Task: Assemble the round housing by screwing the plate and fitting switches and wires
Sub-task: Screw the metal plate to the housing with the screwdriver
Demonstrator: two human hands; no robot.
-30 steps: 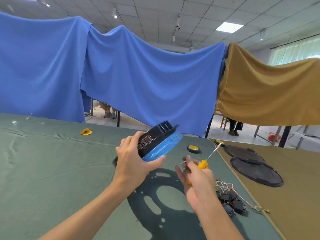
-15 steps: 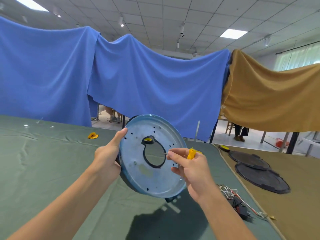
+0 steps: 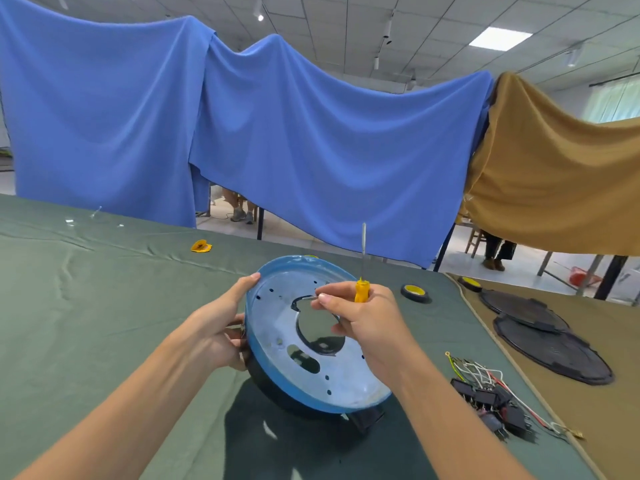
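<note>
Round housing (image 3: 346, 375) lowered in my gripping left fingers (image 3: 242, 289); right fingers (image 3: 329, 299), screwdriver (image 3: 361, 292) tucked, pinch a screw (image 3: 312, 297) toward the plate (image 3: 270, 327).

The round plate (image 3: 273, 320) is smooth metal with a soft, pale blue shine. The housing (image 3: 277, 398) under it looks like black plastic. The screwdriver (image 3: 361, 293) has a shiny yellow plastic handle and a thin metal shaft. The table cover (image 3: 104, 323) is matt green cloth with creases. The black discs (image 3: 554, 355) look matt.
</note>
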